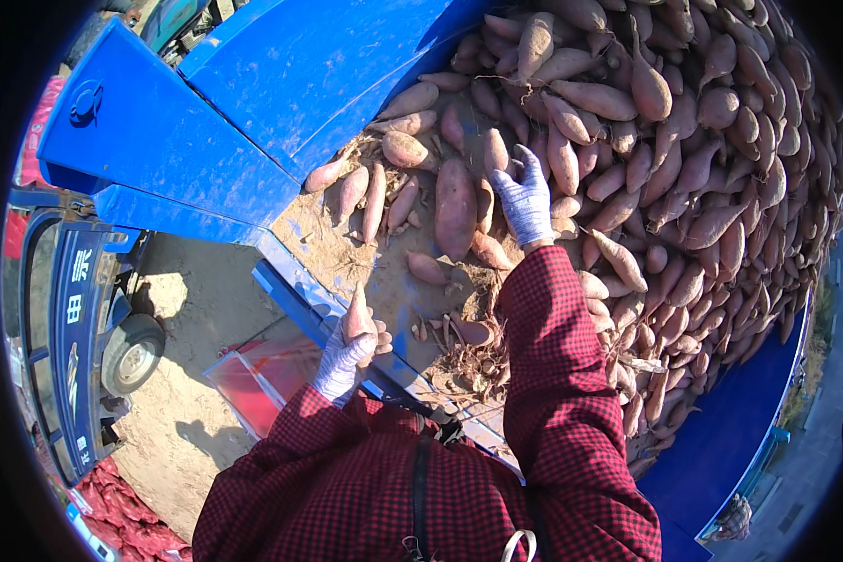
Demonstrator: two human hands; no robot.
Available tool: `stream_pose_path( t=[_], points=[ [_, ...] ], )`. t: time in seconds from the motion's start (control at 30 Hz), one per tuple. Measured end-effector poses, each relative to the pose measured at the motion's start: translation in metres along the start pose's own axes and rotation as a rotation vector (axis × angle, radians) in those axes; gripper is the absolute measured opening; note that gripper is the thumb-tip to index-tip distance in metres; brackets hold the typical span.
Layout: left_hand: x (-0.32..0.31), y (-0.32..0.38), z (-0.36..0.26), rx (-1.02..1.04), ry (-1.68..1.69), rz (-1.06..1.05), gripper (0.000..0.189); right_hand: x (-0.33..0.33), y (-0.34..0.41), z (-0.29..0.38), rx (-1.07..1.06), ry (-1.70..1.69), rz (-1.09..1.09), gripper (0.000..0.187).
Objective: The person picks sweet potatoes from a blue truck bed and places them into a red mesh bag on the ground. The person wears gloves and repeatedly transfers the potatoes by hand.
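Note:
Near the truck bed's front edge, my left hand (351,355) in a pale glove with bare fingertips is wrapped around a sweet potato (358,316), its tapered end pointing up. My right hand (525,197), gloved the same way, reaches into the blue bed with thumb and fingers apart. Its fingertips are beside an upright sweet potato (495,151); whether they touch it I cannot tell. Just left of that hand lies a large, thick sweet potato (455,211). Several smaller sweet potatoes (374,204) rest on the soil-covered floor further left.
A high heap of sweet potatoes (688,161) fills the bed's right side. Blue metal panels (253,91) wall the left. Dry roots (474,369) lie near the bed's edge (309,281). Below left are a clear-and-red plastic sheet (253,383), a parked vehicle (77,337) and red mesh sacks (123,509).

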State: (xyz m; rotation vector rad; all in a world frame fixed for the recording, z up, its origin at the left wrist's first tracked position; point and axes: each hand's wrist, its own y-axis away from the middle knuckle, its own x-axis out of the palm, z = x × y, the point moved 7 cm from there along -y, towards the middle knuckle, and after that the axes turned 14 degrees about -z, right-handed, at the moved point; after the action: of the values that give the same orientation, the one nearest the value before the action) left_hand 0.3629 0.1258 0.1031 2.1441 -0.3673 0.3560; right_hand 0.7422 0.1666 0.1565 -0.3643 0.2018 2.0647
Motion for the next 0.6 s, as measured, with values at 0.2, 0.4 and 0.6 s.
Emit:
stream_pose_path(
  t=[0.2,0.4,0.6],
  points=[
    [0.054,-0.002,-0.024,0.008,0.35,0.208,0.109,-0.016,0.165,0.039,0.199,-0.218,0.408,0.053],
    [0.049,0.009,-0.019,-0.177,0.586,0.279,0.07,-0.028,0.178,0.052,-0.433,0.246,0.188,0.023],
    [0.03,0.025,-0.013,-0.131,0.485,0.29,0.064,-0.029,0.114,-0.011,-0.623,0.812,0.112,0.052]
  ],
)
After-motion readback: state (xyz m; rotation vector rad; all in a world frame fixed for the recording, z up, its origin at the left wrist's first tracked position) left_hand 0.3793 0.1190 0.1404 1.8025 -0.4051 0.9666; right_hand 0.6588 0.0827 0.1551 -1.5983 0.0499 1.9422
